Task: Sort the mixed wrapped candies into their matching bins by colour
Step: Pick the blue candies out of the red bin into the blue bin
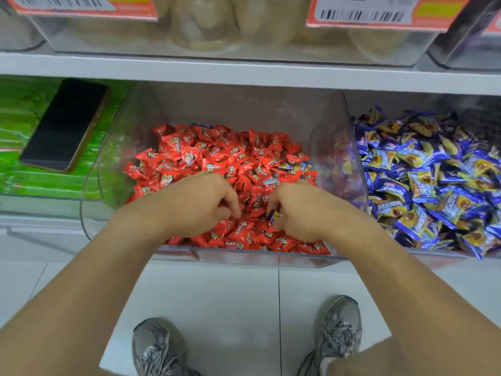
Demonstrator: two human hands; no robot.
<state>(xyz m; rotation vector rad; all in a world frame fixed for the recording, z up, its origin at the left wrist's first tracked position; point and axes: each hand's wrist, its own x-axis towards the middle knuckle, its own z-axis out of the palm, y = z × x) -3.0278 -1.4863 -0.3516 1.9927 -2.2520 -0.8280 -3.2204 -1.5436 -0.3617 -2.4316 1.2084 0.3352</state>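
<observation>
The right hand [303, 210] pinches a small blue-and-yellow wrapped candy [274, 216] in its grip, low over the heap of red wrapped candies [217, 156] in the clear plastic middle bin [260, 257]. The left hand [200, 204] is curled among the red ones; whether its grip has one I cannot tell. More blue-and-yellow candies [433, 180] fill the right-hand bin [355, 147]. A black phone [65, 124] lies on green packets [16, 126] to the left.

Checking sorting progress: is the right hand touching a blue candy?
Touching. The head view shows the right hand pinching a blue candy over the red candies.
</observation>
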